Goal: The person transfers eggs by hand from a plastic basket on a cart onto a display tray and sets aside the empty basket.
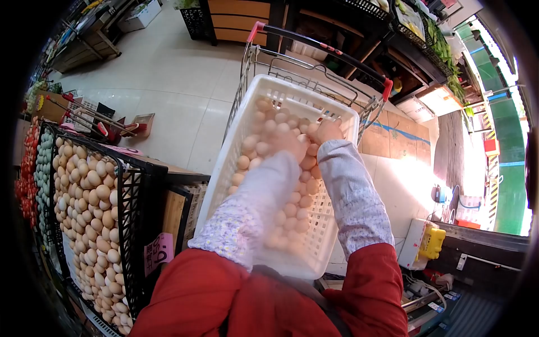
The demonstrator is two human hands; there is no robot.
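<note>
A white plastic basket [220, 181] rests on a metal shopping cart [247, 70] and holds many brown eggs [290, 210]. Both arms reach into it, in pale patterned sleeves. My left hand [289, 143] is smeared by motion over the eggs near the basket's middle; its fingers cannot be made out. Close by on the right, my right hand [327, 132] touches the eggs beside the basket's right wall, with its fingers bent down and partly hidden. Whether either hand grips an egg does not show.
At the left stands a black crate [128, 194] heaped with eggs, with a pink price sign [159, 254] on its side. A wooden-fronted stand [238, 21] is beyond the cart. A yellow-and-white device [431, 242] sits at the lower right. Cardboard [393, 135] lies right of the cart.
</note>
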